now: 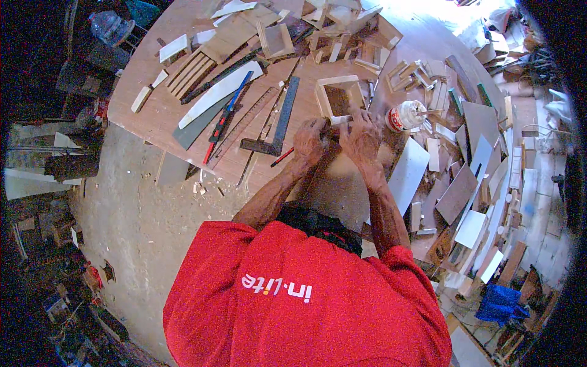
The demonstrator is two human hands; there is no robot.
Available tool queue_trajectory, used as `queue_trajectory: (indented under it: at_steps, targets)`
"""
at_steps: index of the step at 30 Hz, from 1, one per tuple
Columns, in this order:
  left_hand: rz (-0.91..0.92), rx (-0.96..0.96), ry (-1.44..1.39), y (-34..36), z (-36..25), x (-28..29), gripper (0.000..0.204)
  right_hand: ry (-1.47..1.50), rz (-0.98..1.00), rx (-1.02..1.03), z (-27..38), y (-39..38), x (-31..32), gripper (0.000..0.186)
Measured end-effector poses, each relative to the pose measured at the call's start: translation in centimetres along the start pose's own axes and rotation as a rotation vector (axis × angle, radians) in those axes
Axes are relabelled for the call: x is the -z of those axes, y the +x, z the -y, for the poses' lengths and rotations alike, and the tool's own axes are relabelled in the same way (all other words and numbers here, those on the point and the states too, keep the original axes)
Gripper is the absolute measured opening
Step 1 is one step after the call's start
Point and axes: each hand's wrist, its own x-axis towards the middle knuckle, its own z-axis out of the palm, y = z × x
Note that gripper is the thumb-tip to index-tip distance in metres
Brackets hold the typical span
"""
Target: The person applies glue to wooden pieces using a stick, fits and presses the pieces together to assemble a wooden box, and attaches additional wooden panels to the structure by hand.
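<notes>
The box [338, 80] has standing walls; its near side seems unfinished, left hand [312, 138] and right hand [362, 136] fingers curled there, grip unclear.

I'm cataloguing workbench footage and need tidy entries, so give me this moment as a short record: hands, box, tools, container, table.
Left hand: fingers at the box's near left corner
Right hand: fingers at its near edge
Box: square, pale wood, open-topped
Tools, left of box: dark L-shaped square; slim blue, black and red tool; thin red pencil-like tool
Container, right of box: round white-and-red tub, stick in its top
Table: brown, wooden, pale wood pieces toward its far side
</notes>
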Motion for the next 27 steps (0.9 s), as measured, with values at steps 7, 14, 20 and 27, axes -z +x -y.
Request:
queue_trajectory:
  at_steps: [7, 14, 20, 27]
  targets:
    - [0.03, 0.111, -0.098, 0.7, 0.9, -1.6, 0.068, 0.065, 0.092, -0.064, 0.5, 3.9, -2.5, 0.038]
    - [-0.069, 0.008, -0.194, 1.2, 0.8, -2.0, 0.072, -0.025, -0.071, 0.046, 0.8, 4.1, -4.9, 0.029]
    - [0.051, 0.054, -0.377, 2.4, 0.9, -1.3, 0.084, -0.006, 0.001, 0.008, 0.3, 3.8, -5.4, 0.032]
    - [-0.077, 0.046, -0.317, 3.4, 0.5, -0.7, 0.081, -0.027, 0.08, 0.047, 0.0, 3.8, -5.3, 0.037]
